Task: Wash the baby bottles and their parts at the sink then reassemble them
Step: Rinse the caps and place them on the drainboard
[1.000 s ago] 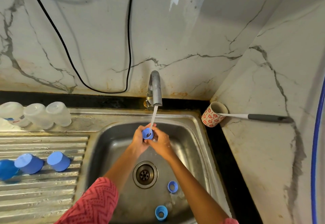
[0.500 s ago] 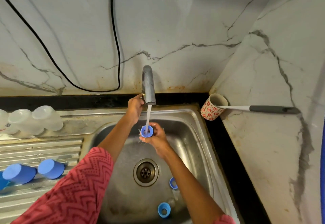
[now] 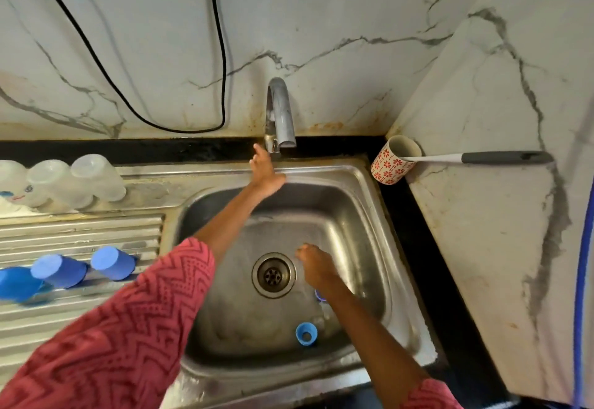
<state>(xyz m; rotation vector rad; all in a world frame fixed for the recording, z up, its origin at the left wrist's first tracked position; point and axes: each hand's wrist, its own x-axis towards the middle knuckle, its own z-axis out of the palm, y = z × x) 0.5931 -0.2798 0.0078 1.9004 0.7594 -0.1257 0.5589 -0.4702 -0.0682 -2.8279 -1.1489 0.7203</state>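
While the left hand [image 3: 265, 172] reaches with straight fingers to the tap [image 3: 279, 116] at the sink's [image 3: 379, 216] back edge, the right hand [image 3: 316, 265] hangs curled over the basin; whether it holds anything I cannot tell. Rinsing seems between parts: a blue ring [image 3: 306, 333] lies near the front edge, to pick up next.

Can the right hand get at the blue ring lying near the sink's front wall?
Probably yes: the right hand hovers low in the sink beside the drain, and the blue ring lies uncovered on the basin floor just below.

hands [image 3: 265, 172] at tap [image 3: 280, 116], steel sink [image 3: 363, 216]
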